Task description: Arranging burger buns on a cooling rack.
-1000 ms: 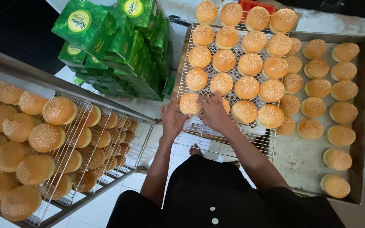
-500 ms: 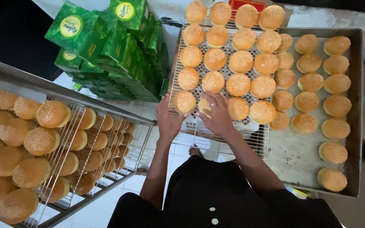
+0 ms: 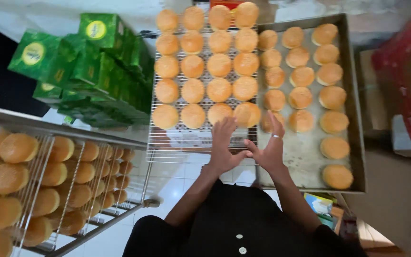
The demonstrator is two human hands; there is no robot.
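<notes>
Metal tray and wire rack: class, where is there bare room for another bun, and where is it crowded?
The metal tray has bare room at its near left, between the right hand and the lone near buns. The wire rack has a bare near strip below its buns, beside the left hand. Both far ends are crowded.
</notes>
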